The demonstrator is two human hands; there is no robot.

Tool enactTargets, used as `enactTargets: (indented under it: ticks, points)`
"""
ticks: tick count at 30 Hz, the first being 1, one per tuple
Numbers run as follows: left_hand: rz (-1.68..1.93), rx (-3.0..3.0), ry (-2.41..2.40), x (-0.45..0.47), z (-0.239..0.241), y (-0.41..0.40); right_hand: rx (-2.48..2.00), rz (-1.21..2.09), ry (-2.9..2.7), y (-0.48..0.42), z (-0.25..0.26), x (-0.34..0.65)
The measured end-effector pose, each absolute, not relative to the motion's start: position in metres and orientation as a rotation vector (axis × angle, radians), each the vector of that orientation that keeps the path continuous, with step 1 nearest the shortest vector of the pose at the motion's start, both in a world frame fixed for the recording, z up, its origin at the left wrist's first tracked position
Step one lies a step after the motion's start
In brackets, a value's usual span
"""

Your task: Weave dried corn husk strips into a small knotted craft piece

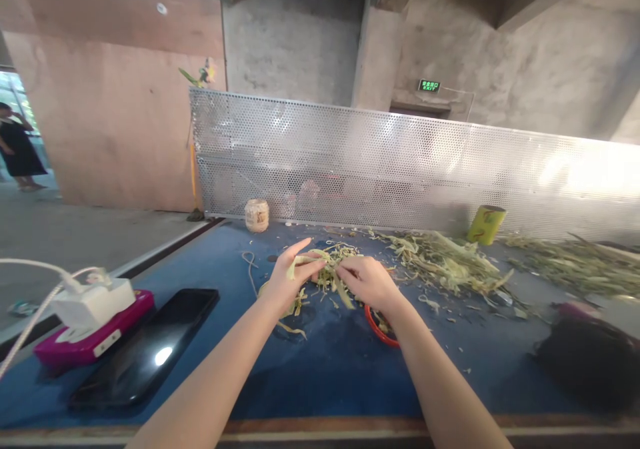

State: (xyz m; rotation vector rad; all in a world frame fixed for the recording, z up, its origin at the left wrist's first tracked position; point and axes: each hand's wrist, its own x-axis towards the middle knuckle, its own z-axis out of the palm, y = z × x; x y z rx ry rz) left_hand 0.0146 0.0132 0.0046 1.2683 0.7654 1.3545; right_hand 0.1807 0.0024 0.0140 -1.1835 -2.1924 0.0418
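My left hand (289,277) pinches a pale green strip of dried husk-like leaf (300,262), its thumb and fingers pressed together and the forefinger raised. Close on its right, my right hand (367,279) has its fingertips closed on a flat strip of the same leaf (344,294), which hangs down toward the table. Behind and between the hands lies a loose heap of shredded strips (327,281). Partly hidden by my right wrist, a red round dish (376,329) holds small bits. Whether both hands grip one single strip I cannot tell.
On the blue table (330,375) are a black phone (150,349), a magenta power strip (100,332) with white plugs, a woven pot (257,215), a yellow-green can (487,225), piles of dry leaves (445,262) and a dark blurred object (590,359). A perforated metal screen (340,162) stands behind.
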Motion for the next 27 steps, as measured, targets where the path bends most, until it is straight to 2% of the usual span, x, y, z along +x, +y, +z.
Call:
enactTargets:
  ticks: [4, 14, 20, 27]
  points:
    - [1.251, 1.274, 0.71, 0.017, 0.005, 0.009, -1.114, 0.207, -1.912, 0.007, 0.014, 0.182]
    - [1.069, 1.462, 0.776, 0.016, 0.0, 0.008, -1.078, 0.757, -1.809, 0.011, 0.012, 0.177]
    - [1.007, 1.538, 0.772, 0.018, 0.0, 0.007, -0.981, 0.859, -1.63, 0.011, 0.01, 0.17]
    - [0.954, 1.675, 0.705, 0.02, -0.004, 0.008, -1.003, 0.717, -1.449, 0.019, 0.005, 0.172]
